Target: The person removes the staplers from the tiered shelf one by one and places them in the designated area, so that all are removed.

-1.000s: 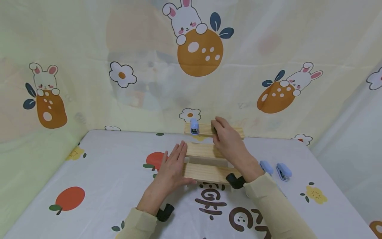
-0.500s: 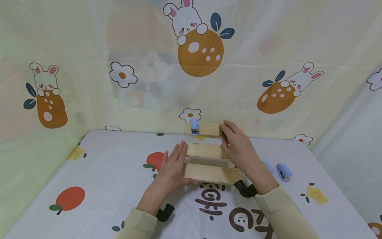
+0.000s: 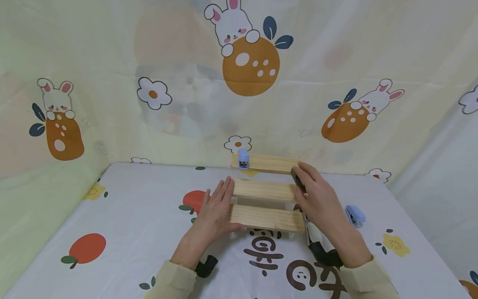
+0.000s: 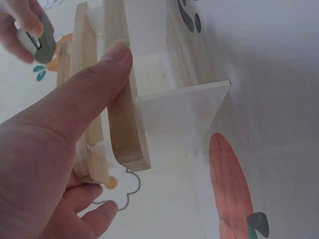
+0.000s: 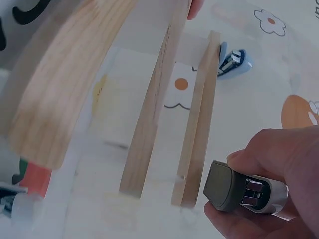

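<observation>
A tiered rack of three wooden boards with pale side supports stands on the table. My left hand rests along its left side in the head view. Its thumb lies on the lowest board, and its fingers stretch to the end of the middle board. My right hand pinches a dark green mini stapler between thumb and fingers, near the right ends of the top and middle boards. On the left part of the top board stands a light blue mini stapler.
Another blue mini stapler lies on the table right of my right hand. A patterned cloth covers the table, and a printed curtain hangs close behind the rack.
My right hand has moved right and nearer with the dark green stapler, from over the top board to its right end. A blue stapler on the right is now hidden. My left hand stays put.
</observation>
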### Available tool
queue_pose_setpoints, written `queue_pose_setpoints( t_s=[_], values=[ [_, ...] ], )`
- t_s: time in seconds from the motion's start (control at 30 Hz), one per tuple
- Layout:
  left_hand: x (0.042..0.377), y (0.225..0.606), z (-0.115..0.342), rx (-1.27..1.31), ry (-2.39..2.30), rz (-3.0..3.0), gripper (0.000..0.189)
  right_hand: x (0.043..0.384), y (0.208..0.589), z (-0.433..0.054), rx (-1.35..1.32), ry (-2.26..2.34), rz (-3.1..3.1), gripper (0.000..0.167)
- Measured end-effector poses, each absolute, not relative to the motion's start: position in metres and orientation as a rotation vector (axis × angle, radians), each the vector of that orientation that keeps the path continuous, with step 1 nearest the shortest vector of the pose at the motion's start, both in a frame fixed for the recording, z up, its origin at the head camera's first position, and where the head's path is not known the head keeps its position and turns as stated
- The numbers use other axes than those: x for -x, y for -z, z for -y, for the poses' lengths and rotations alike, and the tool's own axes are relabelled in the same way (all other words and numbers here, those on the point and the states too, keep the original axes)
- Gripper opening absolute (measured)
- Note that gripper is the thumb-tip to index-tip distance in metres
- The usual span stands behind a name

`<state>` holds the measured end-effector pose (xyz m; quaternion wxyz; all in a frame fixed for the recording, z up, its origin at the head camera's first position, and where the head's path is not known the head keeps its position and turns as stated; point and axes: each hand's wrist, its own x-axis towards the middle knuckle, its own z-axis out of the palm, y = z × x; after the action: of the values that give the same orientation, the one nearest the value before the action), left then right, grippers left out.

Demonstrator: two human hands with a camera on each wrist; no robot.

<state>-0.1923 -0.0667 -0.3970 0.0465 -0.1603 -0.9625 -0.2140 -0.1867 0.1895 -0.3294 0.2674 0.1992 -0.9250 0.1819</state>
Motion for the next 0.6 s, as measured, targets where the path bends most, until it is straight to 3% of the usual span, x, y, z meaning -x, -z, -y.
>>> queue_pose_setpoints(
  t_s=[0.6],
  values=[
    [0.193, 0.398, 0.067, 0.483, 0.660, 2.933, 0.129, 0.158, 0.343, -0.221, -0.418, -0.521, 2.529, 0.053]
  ],
)
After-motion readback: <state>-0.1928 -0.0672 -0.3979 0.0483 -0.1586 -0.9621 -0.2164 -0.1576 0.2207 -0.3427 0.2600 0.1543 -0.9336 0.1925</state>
